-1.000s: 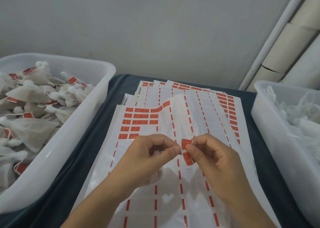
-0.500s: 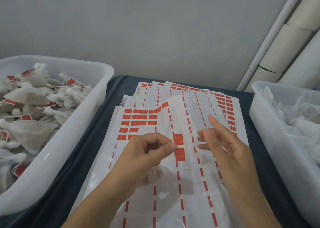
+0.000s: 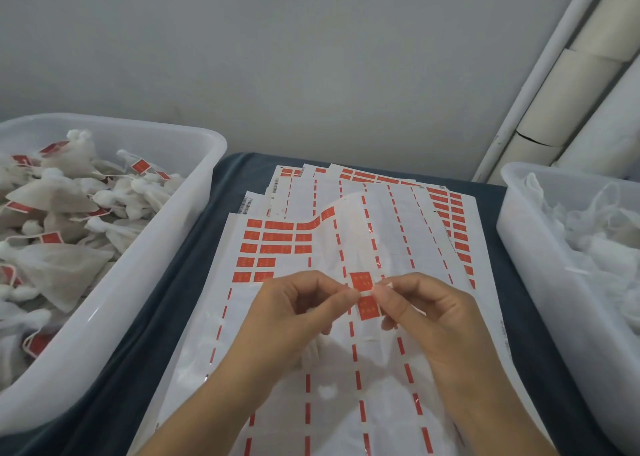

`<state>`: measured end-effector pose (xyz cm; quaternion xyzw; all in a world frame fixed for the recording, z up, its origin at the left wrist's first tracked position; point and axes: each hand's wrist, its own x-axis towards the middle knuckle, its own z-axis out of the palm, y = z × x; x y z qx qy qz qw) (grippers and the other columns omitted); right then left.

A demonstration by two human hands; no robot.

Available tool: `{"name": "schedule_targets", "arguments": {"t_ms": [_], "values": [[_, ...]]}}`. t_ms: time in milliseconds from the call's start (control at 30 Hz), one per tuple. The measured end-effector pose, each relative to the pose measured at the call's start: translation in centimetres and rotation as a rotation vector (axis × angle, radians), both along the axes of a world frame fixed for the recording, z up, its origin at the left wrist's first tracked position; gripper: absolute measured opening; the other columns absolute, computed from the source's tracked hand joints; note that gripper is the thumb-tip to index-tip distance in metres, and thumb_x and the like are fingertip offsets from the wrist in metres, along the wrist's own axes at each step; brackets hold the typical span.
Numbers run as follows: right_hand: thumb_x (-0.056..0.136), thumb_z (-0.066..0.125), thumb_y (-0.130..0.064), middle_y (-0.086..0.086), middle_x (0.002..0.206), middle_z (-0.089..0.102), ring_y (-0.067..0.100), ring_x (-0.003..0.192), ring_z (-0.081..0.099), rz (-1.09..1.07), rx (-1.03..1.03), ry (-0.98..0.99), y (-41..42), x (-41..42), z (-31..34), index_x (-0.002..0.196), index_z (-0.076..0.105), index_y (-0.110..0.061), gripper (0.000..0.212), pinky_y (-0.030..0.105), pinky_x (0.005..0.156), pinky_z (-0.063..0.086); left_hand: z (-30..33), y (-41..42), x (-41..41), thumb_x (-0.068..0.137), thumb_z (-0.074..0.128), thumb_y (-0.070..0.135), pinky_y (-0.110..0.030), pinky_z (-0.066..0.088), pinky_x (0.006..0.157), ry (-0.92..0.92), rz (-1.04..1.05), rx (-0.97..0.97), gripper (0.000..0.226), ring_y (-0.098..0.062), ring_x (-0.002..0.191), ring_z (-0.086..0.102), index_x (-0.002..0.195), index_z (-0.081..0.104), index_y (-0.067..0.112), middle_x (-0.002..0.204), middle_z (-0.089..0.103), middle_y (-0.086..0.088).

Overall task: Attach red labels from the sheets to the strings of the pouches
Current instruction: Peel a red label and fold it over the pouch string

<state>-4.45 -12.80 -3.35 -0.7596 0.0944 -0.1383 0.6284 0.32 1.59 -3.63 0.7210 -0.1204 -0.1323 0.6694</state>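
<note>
Since the frame half a second back, right hand (image 3: 433, 320) has returned from its raised, open-fingered position and now meets the left hand (image 3: 294, 320) at the red label (image 3: 364, 294). Right thumb and forefinger pinch the label's right edge at mid-height; left thumb and forefinger pinch the opposite edge. Both hands have the remaining fingers curled.

Label: two red squares, one above the other, with a pale gap between them where the fingertips meet. Long axis runs away from the person, upper square pointing toward the far wall, lower square toward the wrists. It is held between the two hands, above the label sheets (image 3: 346, 369).

Pouch string: cannot make it out at the pinch point. A white pouch (image 3: 313, 348) appears tucked under the left palm, partly hidden.

Sheets lie fanned on the blue-covered tabletop (image 3: 145, 334) beneath both hands; unpeeled red labels sit ahead of the left hand. Left bin (image 3: 145, 282) beside the left hand holds tagged pouches; right bin (image 3: 540, 299) beside the right hand holds white pouches.
</note>
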Motion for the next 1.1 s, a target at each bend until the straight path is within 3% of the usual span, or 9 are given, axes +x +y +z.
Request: {"name": "schedule_targets", "arguments": {"t_ms": [133, 267, 367, 567, 700, 800, 900, 1000, 1100], "values": [[0.061, 0.062, -0.041, -0.005, 0.065, 0.069, 0.005, 0.070, 0.064, -0.023, 0.089, 0.042, -0.2, -0.1, 0.0, 0.066, 0.070, -0.020, 0.023, -0.001, 0.052, 0.041, -0.6, -0.2, -0.4, 0.054, 0.061, 0.059, -0.001, 0.040, 0.054, -0.454, 0.139, 0.224, 0.035, 0.009, 0.068, 0.052, 0.083, 0.054, 0.042, 0.068, 0.057, 0.023], [0.059, 0.063, -0.041, -0.001, 0.059, 0.067, 0.010, 0.066, 0.064, 0.032, 0.133, 0.085, -0.3, -0.3, 0.4, 0.061, 0.073, -0.028, 0.017, 0.000, 0.055, 0.043, -1.7, -0.3, -0.5, 0.078, 0.059, 0.050, 0.000, 0.040, 0.056, -1.029, 0.155, 0.390, 0.032, 0.002, 0.075, 0.050, 0.104, 0.051, 0.033, 0.072, 0.056, 0.021], [0.059, 0.062, -0.039, -0.009, 0.057, 0.065, 0.003, 0.067, 0.062, 0.046, 0.043, 0.055, -0.4, -0.4, 0.9, 0.059, 0.069, -0.023, 0.018, -0.002, 0.052, 0.040, -2.1, -0.2, -0.5, 0.086, 0.051, 0.042, -0.002, 0.037, 0.055, -1.103, 0.146, 0.377, 0.027, -0.007, 0.071, 0.048, 0.103, 0.067, 0.027, 0.067, 0.062, 0.004], [0.061, 0.060, -0.044, -0.024, 0.067, 0.065, -0.003, 0.077, 0.061, 0.055, -0.219, -0.029, -0.6, -0.5, 0.8, 0.065, 0.063, -0.033, 0.013, 0.000, 0.065, 0.043, -1.9, -0.4, -0.7, 0.076, 0.057, 0.035, 0.003, 0.030, 0.053, -0.963, 0.164, 0.247, 0.022, 0.004, 0.065, 0.039, 0.097, 0.062, 0.028, 0.061, 0.054, 0.008], [0.062, 0.059, -0.045, -0.025, 0.073, 0.066, -0.002, 0.079, 0.062, 0.046, -0.174, -0.069, -0.3, -0.5, 0.7, 0.070, 0.064, -0.032, 0.016, 0.002, 0.065, 0.045, -1.4, -0.7, -1.2, 0.072, 0.064, 0.040, 0.001, 0.034, 0.050, -0.786, 0.163, 0.157, 0.017, 0.007, 0.064, 0.047, 0.089, 0.063, 0.037, 0.065, 0.048, 0.029], [0.066, 0.068, -0.042, -0.016, 0.080, 0.069, 0.002, 0.079, 0.065, 0.015, 0.082, -0.120, 0.2, -0.6, 0.6, 0.083, 0.063, -0.024, 0.024, 0.002, 0.062, 0.045, -0.6, -0.8, -1.7, 0.055, 0.065, 0.052, -0.008, 0.038, 0.046, -0.343, 0.194, -0.069, 0.014, 0.003, 0.054, 0.051, 0.067, 0.071, 0.047, 0.055, 0.058, 0.018], [0.063, 0.069, -0.038, -0.015, 0.090, 0.070, 0.002, 0.087, 0.066, 0.057, 0.176, -0.103, 1.0, -0.6, 0.2, 0.091, 0.060, -0.022, 0.033, 0.004, 0.065, 0.047, -0.5, -0.8, -1.6, 0.043, 0.071, 0.045, -0.014, 0.035, 0.045, 0.101, 0.189, -0.312, 0.033, -0.004, 0.041, 0.043, 0.070, 0.075, 0.027, 0.050, 0.056, 0.008], [0.057, 0.071, -0.039, -0.010, 0.092, 0.072, 0.009, 0.089, 0.069, 0.097, 0.219, -0.098, 1.5, -0.4, -0.1, 0.085, 0.064, -0.024, 0.032, 0.015, 0.072, 0.053, -0.4, -0.8, -1.7, 0.048, 0.074, 0.035, -0.016, 0.030, 0.036, 0.261, 0.140, -0.446, 0.030, -0.008, 0.039, 0.027, 0.071, 0.075, 0.016, 0.042, 0.043, 0.004], [0.055, 0.072, -0.039, -0.003, 0.088, 0.074, 0.018, 0.083, 0.070, 0.111, 0.282, -0.106, 1.7, -0.4, -0.1, 0.079, 0.069, -0.030, 0.026, 0.022, 0.068, 0.056, -0.3, -1.0, -1.9, 0.052, 0.072, 0.028, -0.012, 0.032, 0.036, 0.306, 0.077, -0.543, 0.024, -0.003, 0.036, 0.036, 0.070, 0.075, 0.013, 0.043, 0.051, 0.009]]}}
